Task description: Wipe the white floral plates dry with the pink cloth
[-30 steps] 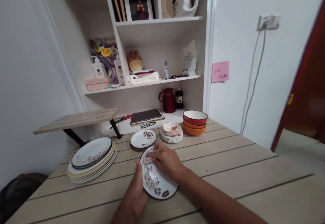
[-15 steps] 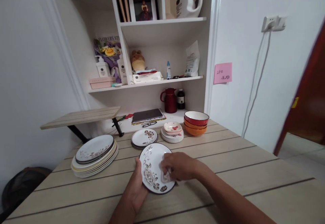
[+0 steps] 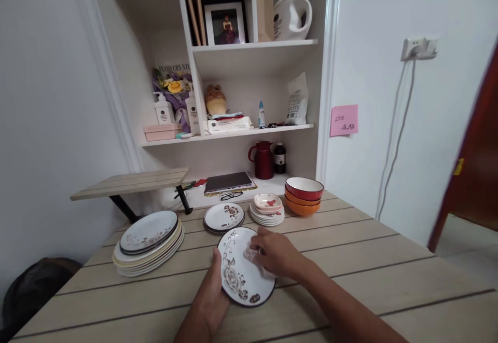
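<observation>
A white plate (image 3: 243,270) with brown flowers and a dark rim is tilted up above the table. My left hand (image 3: 213,291) grips it by its left edge, thumb along the rim and the other fingers hidden beneath. My right hand (image 3: 278,252) is closed on a crumpled pale cloth or tissue (image 3: 252,254), pressed to the plate's upper right face. Just behind lies a short stack of matching small plates (image 3: 223,216). To the left stands a taller stack of larger plates (image 3: 150,234).
Small dishes on stacked saucers (image 3: 267,210) and red and orange bowls (image 3: 304,195) stand at the back right. A raised wooden shelf (image 3: 132,181) is at the back left. Behind the table (image 3: 350,260) are a laptop (image 3: 229,181), glasses (image 3: 232,195) and a red jug (image 3: 263,161).
The view has tilted up a little, so everything sits lower in the picture. My right hand has moved the cloth up across the plate's face; my left hand keeps its hold.
</observation>
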`<state>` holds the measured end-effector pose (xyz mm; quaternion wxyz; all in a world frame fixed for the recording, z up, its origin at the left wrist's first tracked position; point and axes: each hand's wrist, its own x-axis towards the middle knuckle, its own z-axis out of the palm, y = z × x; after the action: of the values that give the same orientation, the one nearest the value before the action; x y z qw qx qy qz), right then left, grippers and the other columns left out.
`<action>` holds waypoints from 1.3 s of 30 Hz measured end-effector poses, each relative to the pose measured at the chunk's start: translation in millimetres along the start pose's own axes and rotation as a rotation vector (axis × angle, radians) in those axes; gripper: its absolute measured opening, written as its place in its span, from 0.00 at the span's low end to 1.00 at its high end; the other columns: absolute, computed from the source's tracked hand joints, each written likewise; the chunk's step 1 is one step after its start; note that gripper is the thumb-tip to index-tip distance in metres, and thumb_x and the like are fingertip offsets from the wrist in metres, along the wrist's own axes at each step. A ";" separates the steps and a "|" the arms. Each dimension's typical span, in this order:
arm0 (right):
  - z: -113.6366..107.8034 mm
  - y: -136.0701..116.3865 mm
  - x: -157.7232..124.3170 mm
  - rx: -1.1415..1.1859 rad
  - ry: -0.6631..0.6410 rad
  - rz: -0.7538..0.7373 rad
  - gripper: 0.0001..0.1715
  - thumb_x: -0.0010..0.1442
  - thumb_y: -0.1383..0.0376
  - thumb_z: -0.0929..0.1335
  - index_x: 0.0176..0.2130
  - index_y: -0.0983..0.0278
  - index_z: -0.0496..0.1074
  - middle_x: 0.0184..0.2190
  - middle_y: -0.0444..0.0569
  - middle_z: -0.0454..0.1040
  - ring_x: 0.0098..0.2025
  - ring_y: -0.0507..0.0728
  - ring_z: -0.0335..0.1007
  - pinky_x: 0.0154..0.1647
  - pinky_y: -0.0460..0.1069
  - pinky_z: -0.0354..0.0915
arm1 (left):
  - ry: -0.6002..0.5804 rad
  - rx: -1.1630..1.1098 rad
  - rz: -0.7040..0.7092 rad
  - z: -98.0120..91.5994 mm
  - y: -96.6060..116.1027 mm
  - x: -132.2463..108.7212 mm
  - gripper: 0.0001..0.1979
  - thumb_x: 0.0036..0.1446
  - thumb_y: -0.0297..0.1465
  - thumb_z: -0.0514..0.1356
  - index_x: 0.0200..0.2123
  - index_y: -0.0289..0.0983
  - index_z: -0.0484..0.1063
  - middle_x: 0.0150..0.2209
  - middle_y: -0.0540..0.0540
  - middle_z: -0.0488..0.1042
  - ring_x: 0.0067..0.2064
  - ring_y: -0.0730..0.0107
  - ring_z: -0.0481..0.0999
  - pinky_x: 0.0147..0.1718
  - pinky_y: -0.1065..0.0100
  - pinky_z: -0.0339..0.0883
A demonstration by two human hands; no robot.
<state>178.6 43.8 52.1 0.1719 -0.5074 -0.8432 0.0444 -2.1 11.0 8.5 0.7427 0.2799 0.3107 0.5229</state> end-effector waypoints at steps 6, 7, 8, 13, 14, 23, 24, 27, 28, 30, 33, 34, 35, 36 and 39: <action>14.5 -17.3 1.8 0.144 0.031 -0.268 0.11 0.57 0.58 0.67 0.41 0.56 0.74 0.40 0.45 0.70 0.37 0.52 0.65 0.34 0.46 0.55 | -0.144 -0.132 -0.084 -7.4 1.2 4.8 0.29 0.59 0.43 0.54 0.59 0.34 0.61 0.53 0.36 0.72 0.57 0.54 0.69 0.58 0.54 0.56; 18.8 -22.0 5.7 0.156 0.096 -0.259 0.12 0.59 0.59 0.66 0.43 0.55 0.74 0.42 0.46 0.69 0.40 0.53 0.65 0.37 0.47 0.56 | -0.148 -0.143 -0.087 -7.8 1.4 5.3 0.29 0.59 0.43 0.54 0.60 0.33 0.61 0.53 0.35 0.72 0.57 0.54 0.69 0.58 0.54 0.56; 22.1 -25.9 10.0 0.144 0.149 -0.251 0.12 0.60 0.59 0.65 0.43 0.55 0.74 0.43 0.47 0.69 0.42 0.54 0.64 0.40 0.48 0.56 | -0.146 -0.149 -0.084 -8.1 1.6 5.6 0.29 0.59 0.43 0.54 0.60 0.33 0.60 0.53 0.35 0.72 0.57 0.54 0.68 0.58 0.55 0.56; 17.3 -23.4 25.1 0.027 0.304 -0.116 0.13 0.62 0.62 0.64 0.44 0.52 0.75 0.46 0.49 0.69 0.48 0.60 0.61 0.47 0.53 0.53 | -0.144 -0.144 -0.073 -10.8 0.5 7.5 0.30 0.60 0.43 0.53 0.61 0.35 0.58 0.56 0.37 0.70 0.59 0.56 0.67 0.61 0.55 0.52; 13.3 -19.2 24.9 0.006 0.292 -0.085 0.14 0.62 0.62 0.63 0.44 0.52 0.75 0.47 0.49 0.69 0.49 0.60 0.61 0.47 0.53 0.53 | -0.145 -0.143 -0.070 -11.7 0.2 8.1 0.30 0.60 0.44 0.53 0.62 0.35 0.57 0.56 0.37 0.69 0.59 0.56 0.66 0.61 0.55 0.51; -14.7 7.2 -7.8 -0.120 -0.128 -0.016 0.10 0.55 0.66 0.65 0.36 0.57 0.75 0.38 0.48 0.72 0.35 0.56 0.67 0.28 0.47 0.51 | -0.177 -0.174 -0.096 -12.4 0.3 6.9 0.31 0.59 0.46 0.51 0.61 0.35 0.59 0.57 0.37 0.68 0.62 0.56 0.62 0.63 0.53 0.47; -16.1 4.8 -11.4 -0.131 -0.191 -0.071 0.10 0.53 0.67 0.66 0.35 0.57 0.75 0.37 0.48 0.72 0.34 0.55 0.67 0.27 0.47 0.50 | -0.173 -0.175 -0.088 -11.7 0.5 6.3 0.31 0.59 0.46 0.51 0.61 0.35 0.59 0.57 0.37 0.68 0.62 0.56 0.62 0.63 0.53 0.47; -14.9 -11.4 -18.5 -0.148 -0.286 -0.211 0.10 0.50 0.68 0.67 0.34 0.57 0.75 0.36 0.46 0.72 0.33 0.54 0.67 0.26 0.47 0.49 | -0.168 -0.178 -0.080 -9.7 1.3 5.1 0.30 0.59 0.46 0.51 0.60 0.35 0.60 0.57 0.36 0.69 0.61 0.56 0.62 0.62 0.54 0.49; -12.3 -18.7 -19.4 -0.143 -0.278 -0.233 0.10 0.50 0.68 0.68 0.34 0.56 0.75 0.36 0.46 0.72 0.33 0.54 0.67 0.27 0.47 0.49 | -0.170 -0.179 -0.083 -9.1 1.7 4.7 0.30 0.60 0.45 0.51 0.60 0.34 0.60 0.56 0.36 0.69 0.61 0.56 0.63 0.62 0.54 0.50; -4.3 -33.3 -18.4 -0.088 -0.205 -0.253 0.10 0.51 0.67 0.67 0.35 0.55 0.74 0.36 0.45 0.71 0.35 0.54 0.67 0.28 0.47 0.50 | -0.175 -0.174 -0.086 -7.9 2.6 4.0 0.30 0.60 0.44 0.51 0.60 0.34 0.60 0.56 0.36 0.69 0.60 0.55 0.64 0.61 0.54 0.52; 10.4 -47.6 -10.2 -0.003 -0.018 -0.213 0.13 0.57 0.66 0.65 0.42 0.54 0.73 0.41 0.47 0.70 0.42 0.56 0.66 0.35 0.48 0.55 | -0.161 -0.163 -0.068 -5.8 3.6 3.4 0.29 0.60 0.43 0.52 0.60 0.34 0.60 0.56 0.36 0.69 0.59 0.55 0.66 0.60 0.54 0.53; 14.2 -48.8 -6.3 0.005 0.033 -0.191 0.14 0.58 0.65 0.64 0.43 0.54 0.73 0.42 0.47 0.70 0.44 0.56 0.65 0.38 0.49 0.55 | -0.156 -0.164 -0.064 -5.4 3.6 3.6 0.29 0.60 0.43 0.52 0.60 0.34 0.60 0.56 0.36 0.69 0.58 0.55 0.67 0.60 0.55 0.54; 16.8 -47.8 -2.3 0.008 0.076 -0.170 0.13 0.59 0.65 0.64 0.43 0.54 0.73 0.43 0.48 0.70 0.46 0.57 0.65 0.41 0.49 0.56 | -0.152 -0.167 -0.060 -5.2 3.5 4.0 0.29 0.60 0.42 0.52 0.61 0.34 0.59 0.56 0.36 0.69 0.58 0.55 0.67 0.60 0.55 0.54; 17.8 -44.7 1.5 0.007 0.113 -0.142 0.13 0.59 0.64 0.64 0.43 0.54 0.73 0.43 0.48 0.70 0.47 0.57 0.64 0.43 0.50 0.55 | -0.148 -0.170 -0.056 -5.4 3.2 4.6 0.29 0.60 0.43 0.52 0.61 0.34 0.59 0.56 0.36 0.69 0.58 0.55 0.67 0.60 0.55 0.54; 11.6 -25.8 7.4 -0.013 0.167 -0.024 0.13 0.60 0.64 0.63 0.42 0.54 0.74 0.43 0.48 0.70 0.47 0.57 0.65 0.44 0.50 0.55 | -0.133 -0.173 -0.052 -8.7 1.5 7.3 0.30 0.60 0.44 0.51 0.62 0.35 0.57 0.57 0.36 0.69 0.59 0.56 0.66 0.61 0.55 0.52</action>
<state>149.9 39.0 49.5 0.2387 -0.5004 -0.8322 -0.0055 -7.7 19.2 2.7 0.7964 0.2408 0.2213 0.5087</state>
